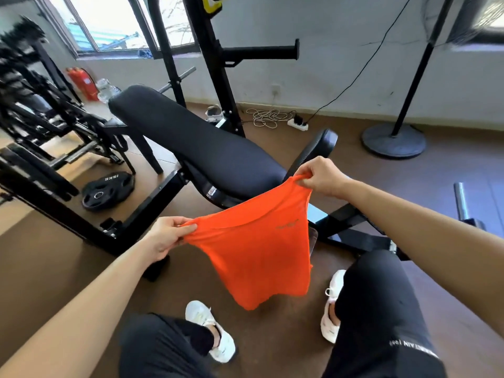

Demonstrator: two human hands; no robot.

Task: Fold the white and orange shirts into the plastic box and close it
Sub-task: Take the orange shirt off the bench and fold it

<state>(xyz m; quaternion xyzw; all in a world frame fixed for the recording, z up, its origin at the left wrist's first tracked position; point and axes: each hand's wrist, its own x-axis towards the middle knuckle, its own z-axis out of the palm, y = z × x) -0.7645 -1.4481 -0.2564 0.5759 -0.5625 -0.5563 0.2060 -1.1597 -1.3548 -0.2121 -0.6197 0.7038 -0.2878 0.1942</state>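
Between your knees, in the head view, you are holding the orange shirt [253, 252] up in the air, clear of the floor. Your left hand [169, 236] is pinching one bunched top corner, and your right hand [321, 177] is pinching the other corner higher up, so the top edge is sagging between them and the cloth is hanging in a loose point toward your shoes. You are standing in front of the bench [196, 143], whose padded top is lying bare just beyond the shirt.

No white shirt and no plastic box are showing from here, so how much is already packed cannot be told. You seem to be at the spreading step for the orange shirt, before any fold. Next you are likely needing a flat surface: the bench looks nearest. Laying the shirt there calls for drawing your hands apart to take out the sag.
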